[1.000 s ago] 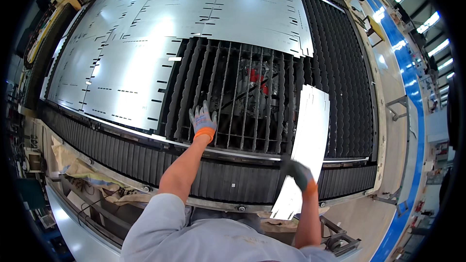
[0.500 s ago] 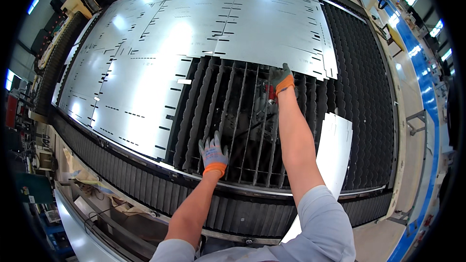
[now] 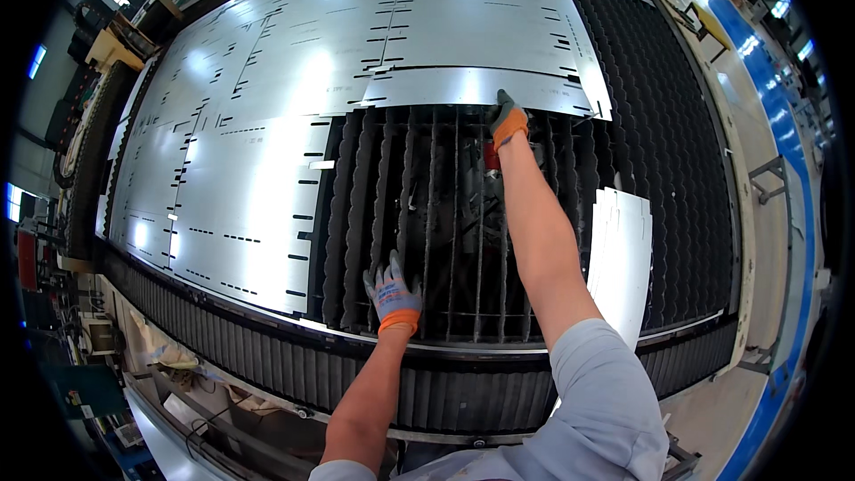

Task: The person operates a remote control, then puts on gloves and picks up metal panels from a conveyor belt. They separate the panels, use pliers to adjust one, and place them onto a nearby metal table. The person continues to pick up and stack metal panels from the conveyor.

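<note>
My right hand [image 3: 508,119], in a grey glove with an orange cuff, reaches to the near edge of a long, narrow metal strip [image 3: 445,86]. Its thumb lies on top of the strip's edge and the other fingers are mostly hidden, closed at that edge. A dark line parts the strip from the larger cut metal sheet [image 3: 481,22] behind it. My left hand [image 3: 392,291], gloved the same way, rests with fingers stretched out on the dark scalloped support slats [image 3: 434,214] near the front, holding nothing. Below the right wrist, a red object [image 3: 492,158] shows among the slats.
More cut sheet [image 3: 258,214] with slots covers the left of the slatted bed. White-looking metal pieces [image 3: 621,258] lie by my right arm. A metal rail [image 3: 463,352] and a ribbed dark cover [image 3: 481,396] run along the front. A blue floor stripe [image 3: 775,125] passes at right.
The strip under my right hand now shows apart from the sheet behind, with a dark line between them. My left hand stays on the slats. The view has shifted slightly.
</note>
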Demonstrator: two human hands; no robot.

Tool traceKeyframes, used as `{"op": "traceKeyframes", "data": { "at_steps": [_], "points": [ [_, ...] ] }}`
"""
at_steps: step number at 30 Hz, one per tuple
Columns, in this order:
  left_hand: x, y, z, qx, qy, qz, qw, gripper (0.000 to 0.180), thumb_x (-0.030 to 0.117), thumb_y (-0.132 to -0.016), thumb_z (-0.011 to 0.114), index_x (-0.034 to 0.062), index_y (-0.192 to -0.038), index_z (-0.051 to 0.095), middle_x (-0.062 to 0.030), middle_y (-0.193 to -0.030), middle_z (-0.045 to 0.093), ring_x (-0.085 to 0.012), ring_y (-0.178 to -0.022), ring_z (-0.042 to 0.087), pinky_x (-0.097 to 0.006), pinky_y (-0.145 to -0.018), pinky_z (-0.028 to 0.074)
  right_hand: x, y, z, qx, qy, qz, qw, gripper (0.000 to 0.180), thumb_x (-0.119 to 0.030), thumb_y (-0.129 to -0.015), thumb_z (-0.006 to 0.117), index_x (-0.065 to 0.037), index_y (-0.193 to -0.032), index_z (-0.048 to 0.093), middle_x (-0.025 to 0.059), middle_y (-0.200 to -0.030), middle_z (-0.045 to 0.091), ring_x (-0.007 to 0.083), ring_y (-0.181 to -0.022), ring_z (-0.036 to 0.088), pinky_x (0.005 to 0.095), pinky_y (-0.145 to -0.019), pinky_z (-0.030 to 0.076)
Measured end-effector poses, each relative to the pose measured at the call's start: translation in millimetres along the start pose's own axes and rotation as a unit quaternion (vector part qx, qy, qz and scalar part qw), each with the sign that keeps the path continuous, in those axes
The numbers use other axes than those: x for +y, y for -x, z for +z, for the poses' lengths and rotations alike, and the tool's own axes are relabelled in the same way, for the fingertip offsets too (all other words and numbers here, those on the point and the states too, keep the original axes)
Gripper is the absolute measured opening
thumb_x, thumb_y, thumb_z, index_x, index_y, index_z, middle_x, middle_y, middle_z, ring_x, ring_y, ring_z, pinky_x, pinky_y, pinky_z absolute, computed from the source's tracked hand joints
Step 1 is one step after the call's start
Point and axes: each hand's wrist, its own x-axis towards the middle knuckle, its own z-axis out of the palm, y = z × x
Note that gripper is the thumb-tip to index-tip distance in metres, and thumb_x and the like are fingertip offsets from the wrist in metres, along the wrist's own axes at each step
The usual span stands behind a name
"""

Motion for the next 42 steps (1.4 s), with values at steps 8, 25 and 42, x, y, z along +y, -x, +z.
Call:
{"op": "traceKeyframes", "data": {
  "at_steps": [8, 25, 42],
  "points": [
    [-5, 10, 4, -0.001, -0.002, -0.008, 1.000, 0.101, 0.042, -0.083, 0.076, 0.0105, -0.163, 0.023, -0.0134, -0.147, 0.055, -0.0298, -0.142, 0.046, -0.054, -0.127, 0.013, -27, 169, -5, -0.197, 0.047, -0.045, 0.978, 0.019, -0.020, -0.092, 0.078, -0.010, -0.098, 0.064, 0.0010, -0.076, 0.060, 0.0132, -0.057, 0.052, 0.0297, -0.051, 0.042],
    [-113, 130, 31, -0.038, 0.656, -0.076, 0.750, 0.046, 0.027, -0.108, 0.052, 0.0035, -0.147, 0.051, -0.0142, -0.147, 0.056, -0.0231, -0.128, 0.058, -0.035, -0.110, 0.047, -122, 443, -69, -0.208, 0.257, -0.078, 0.941, 0.068, -0.055, -0.095, 0.068, 0.005, -0.127, 0.065, 0.0120, -0.110, 0.071, 0.0193, -0.097, 0.067, 0.0340, -0.085, 0.056],
    [-5, 125, -1, 0.099, 0.407, 0.131, 0.898, 0.049, 0.020, -0.093, 0.076, 0.0043, -0.137, 0.062, -0.0158, -0.134, 0.066, -0.0294, -0.125, 0.061, -0.037, -0.108, 0.047, -240, 470, -446, 0.228, 0.851, -0.208, 0.425, 0.067, -0.054, -0.081, 0.077, -0.010, -0.130, 0.067, 0.0217, -0.121, 0.068, 0.0386, -0.117, 0.063, 0.0451, -0.098, 0.052]
  ]
}}
